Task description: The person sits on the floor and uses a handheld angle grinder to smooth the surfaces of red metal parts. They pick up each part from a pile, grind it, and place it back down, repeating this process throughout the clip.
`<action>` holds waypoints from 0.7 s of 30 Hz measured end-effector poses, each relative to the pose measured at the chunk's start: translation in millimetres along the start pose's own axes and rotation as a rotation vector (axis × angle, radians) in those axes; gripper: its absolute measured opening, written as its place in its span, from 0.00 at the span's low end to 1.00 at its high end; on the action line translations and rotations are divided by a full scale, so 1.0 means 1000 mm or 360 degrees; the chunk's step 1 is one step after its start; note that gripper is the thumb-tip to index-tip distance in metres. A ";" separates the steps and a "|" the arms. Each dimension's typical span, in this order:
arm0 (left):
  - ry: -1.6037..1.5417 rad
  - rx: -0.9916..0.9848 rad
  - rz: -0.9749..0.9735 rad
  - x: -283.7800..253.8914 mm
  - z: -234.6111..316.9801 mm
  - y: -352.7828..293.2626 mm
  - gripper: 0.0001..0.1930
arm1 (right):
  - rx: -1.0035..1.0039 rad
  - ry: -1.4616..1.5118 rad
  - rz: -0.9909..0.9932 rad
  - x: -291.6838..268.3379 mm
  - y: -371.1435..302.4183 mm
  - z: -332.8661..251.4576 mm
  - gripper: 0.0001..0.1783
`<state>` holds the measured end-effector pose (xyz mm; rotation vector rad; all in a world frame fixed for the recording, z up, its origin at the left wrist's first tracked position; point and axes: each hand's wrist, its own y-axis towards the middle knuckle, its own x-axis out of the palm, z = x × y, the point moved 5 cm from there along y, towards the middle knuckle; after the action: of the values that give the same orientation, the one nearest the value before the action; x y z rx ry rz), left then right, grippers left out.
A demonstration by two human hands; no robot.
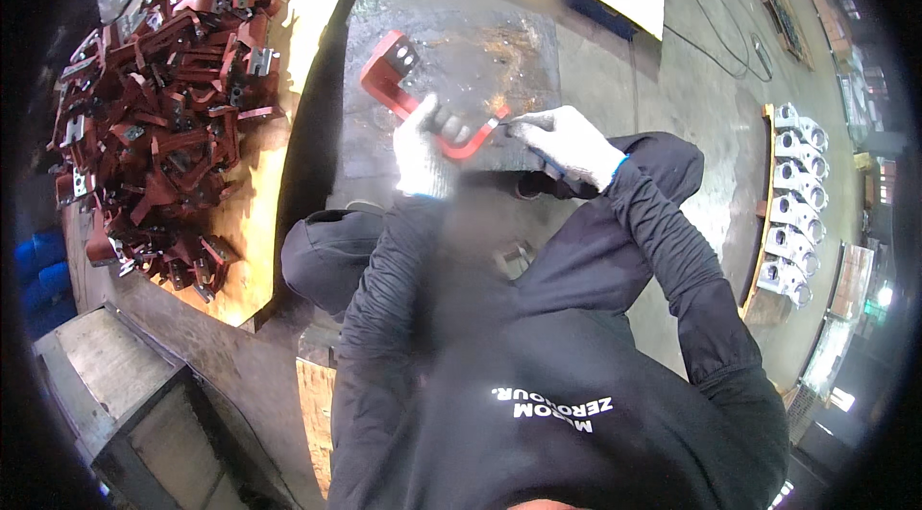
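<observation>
while gloved, left hand around a red bracket, right hand near its narrower end, grip unclear

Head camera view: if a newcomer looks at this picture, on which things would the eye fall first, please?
Probably first on the big heap of dark red metal brackets at the left, piled on a pale wooden board. Next comes the bent, brighter red bracket near the upper centre, gripped by the white-gloved left hand, with the right hand by its far end. A row of silvery parts stands out at the right.
</observation>
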<state>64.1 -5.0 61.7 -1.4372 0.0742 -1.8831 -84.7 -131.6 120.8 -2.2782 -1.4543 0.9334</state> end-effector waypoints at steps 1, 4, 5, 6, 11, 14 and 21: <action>0.0028 0.0027 -0.0083 0.014 0.009 -0.005 0.08 | -0.0015 -0.0013 0.0058 -0.001 0.004 0.007 0.21; -0.0545 -0.0239 -0.0335 0.025 0.030 -0.020 0.14 | 0.0155 0.0091 0.0364 -0.025 0.023 0.028 0.22; -0.0114 -0.0021 -0.0284 0.013 0.038 -0.015 0.15 | 0.0116 0.0187 0.0453 -0.028 0.028 0.027 0.24; 0.0014 0.0039 -0.0441 0.009 0.036 -0.012 0.13 | 0.0173 0.0221 0.0483 -0.032 0.017 0.006 0.25; 0.0986 0.0399 -0.0230 0.032 0.023 -0.030 0.11 | -0.0187 0.0938 0.0140 -0.025 0.036 -0.039 0.32; 0.1206 0.0775 -0.0419 0.017 0.006 -0.019 0.23 | 0.0034 0.0820 0.0146 -0.013 0.044 -0.036 0.25; 0.2362 0.0775 0.0312 -0.019 0.006 -0.019 0.28 | -0.0104 0.1056 -0.0156 0.025 0.010 -0.026 0.20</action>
<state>60.8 22.3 57.8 0.4484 0.3988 -2.1615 -53.4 -111.7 125.5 -2.2179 -1.2763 0.0678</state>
